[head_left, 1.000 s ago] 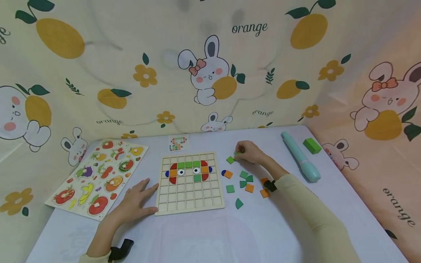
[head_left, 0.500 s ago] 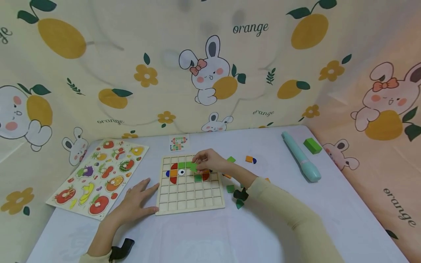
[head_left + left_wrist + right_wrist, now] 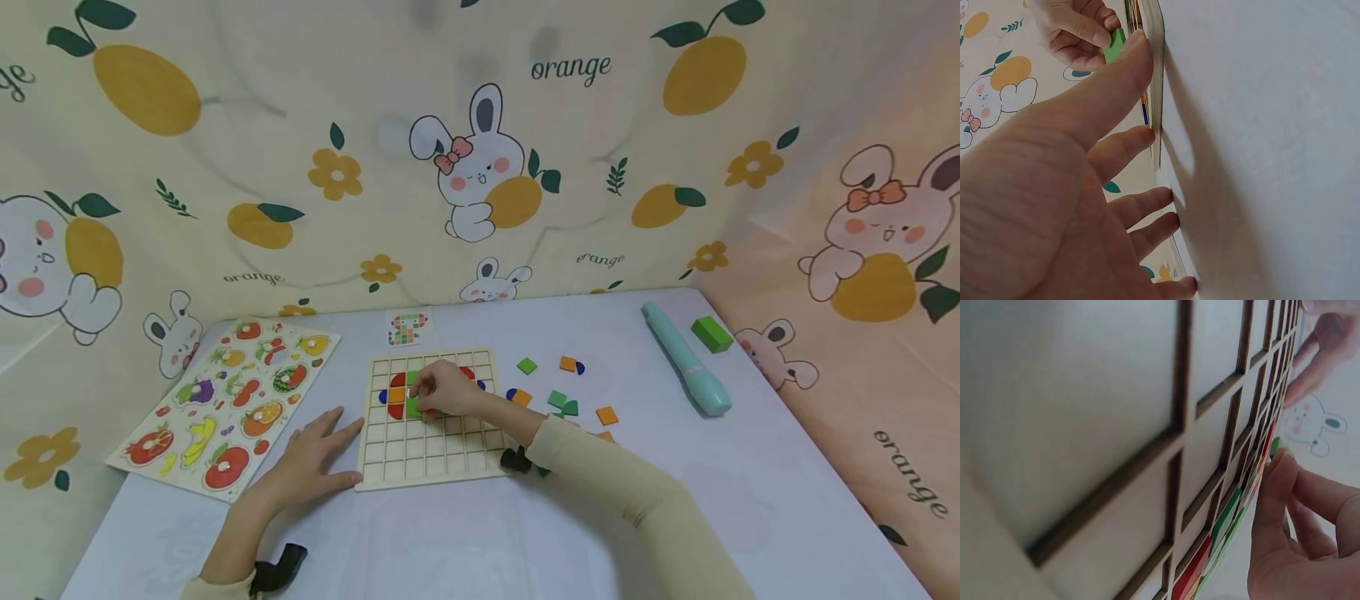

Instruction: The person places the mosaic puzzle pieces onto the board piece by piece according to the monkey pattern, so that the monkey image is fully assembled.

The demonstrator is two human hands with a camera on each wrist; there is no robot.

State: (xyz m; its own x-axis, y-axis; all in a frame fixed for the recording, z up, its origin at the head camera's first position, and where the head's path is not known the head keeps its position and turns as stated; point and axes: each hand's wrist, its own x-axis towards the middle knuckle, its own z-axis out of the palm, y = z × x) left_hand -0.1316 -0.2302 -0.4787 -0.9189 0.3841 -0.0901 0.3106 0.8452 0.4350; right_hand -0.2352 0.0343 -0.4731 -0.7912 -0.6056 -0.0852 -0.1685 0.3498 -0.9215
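A: What do the fingers show?

B: The right hand (image 3: 446,392) pinches a green tile (image 3: 1114,45) between thumb and fingertips, at the left part of the grid board (image 3: 415,451). Whether the tile meets its cell cannot be told. The left hand (image 3: 303,467) holds nothing; its fingers are spread, thumb and forefinger at the board's left edge.

A: Which step is this?

B: Judged from the pose, the placing of one tile in a partly built pattern. The next move seems to call for squaring it to a cell, lowering it flat and letting go without nudging its neighbours.

A: And the materials, moving outward?

B: The board looks wooden: pale square cells divided by raised, dark-sided ribs. Curved red pieces (image 3: 397,412) and a blue half-round (image 3: 383,397) sit in it. To the right lie thin, flat loose tiles (image 3: 607,415), orange squares among them. Behind the board rests a small printed card (image 3: 408,328); farther right, a smooth teal wand (image 3: 686,358) and a sharp-edged green block (image 3: 712,334).
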